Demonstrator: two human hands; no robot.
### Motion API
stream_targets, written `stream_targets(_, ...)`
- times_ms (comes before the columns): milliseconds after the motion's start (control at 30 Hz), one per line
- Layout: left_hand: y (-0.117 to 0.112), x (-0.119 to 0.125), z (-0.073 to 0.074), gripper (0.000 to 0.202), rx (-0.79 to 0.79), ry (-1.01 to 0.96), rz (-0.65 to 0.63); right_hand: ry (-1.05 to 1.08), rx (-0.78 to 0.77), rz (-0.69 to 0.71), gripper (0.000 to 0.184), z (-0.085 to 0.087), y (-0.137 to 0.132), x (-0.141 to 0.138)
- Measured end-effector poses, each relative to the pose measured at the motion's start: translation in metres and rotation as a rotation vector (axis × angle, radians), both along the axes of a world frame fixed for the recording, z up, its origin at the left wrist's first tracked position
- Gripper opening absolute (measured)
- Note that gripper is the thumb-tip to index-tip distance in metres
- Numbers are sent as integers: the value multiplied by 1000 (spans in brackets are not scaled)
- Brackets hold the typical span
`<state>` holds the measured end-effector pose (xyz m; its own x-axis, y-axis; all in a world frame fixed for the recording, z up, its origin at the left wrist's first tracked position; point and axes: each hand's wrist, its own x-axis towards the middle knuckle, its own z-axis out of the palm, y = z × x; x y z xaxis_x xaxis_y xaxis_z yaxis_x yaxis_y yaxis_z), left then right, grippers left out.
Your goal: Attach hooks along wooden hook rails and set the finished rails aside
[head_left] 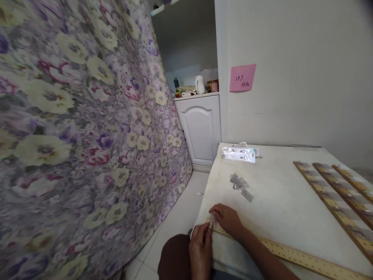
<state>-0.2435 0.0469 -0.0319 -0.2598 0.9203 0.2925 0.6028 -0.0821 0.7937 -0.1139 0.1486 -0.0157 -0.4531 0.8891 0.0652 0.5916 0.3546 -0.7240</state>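
Observation:
At the near left corner of the white table, my left hand [201,247] is closed, thumb and fingers pinching a small shiny piece [211,224] that looks like metal or clear plastic. Just beyond it, my right hand [229,219] is bent over the same spot, fingers closed with their tips by a thin, clear piece; their exact grip is too small to make out. Beneath my right hand and forearm runs a pale strip with rows of holes [305,258], its left end at my fingers. Several small grey translucent pieces [240,183] lie loose ahead of my hands.
Clear plastic packaging [237,154] lies at the table's back left. Several brown-edged strips [329,198] carrying small packed pieces lie on the right. A floral curtain [87,136] hangs at left; a white cabinet [201,128] and a wall with a pink note [243,78] stand behind.

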Motion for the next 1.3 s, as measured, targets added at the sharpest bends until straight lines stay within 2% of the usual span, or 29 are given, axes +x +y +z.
stream_targets(367, 0, 3, 5, 23, 73, 55, 27, 14, -37, 6, 27, 5, -1, 3)
stream_targets(700, 4, 2, 0, 26, 137, 86, 54, 39, -80, 37, 37, 4, -2, 9)
stream_targets(933, 4, 2, 1, 31, 120, 64, 41, 16, -69, 33, 35, 5, -3, 9)
stream_targets(1300, 5, 2, 5, 28, 57, 51, 20, 27, -61, 25, 36, 0, -3, 8)
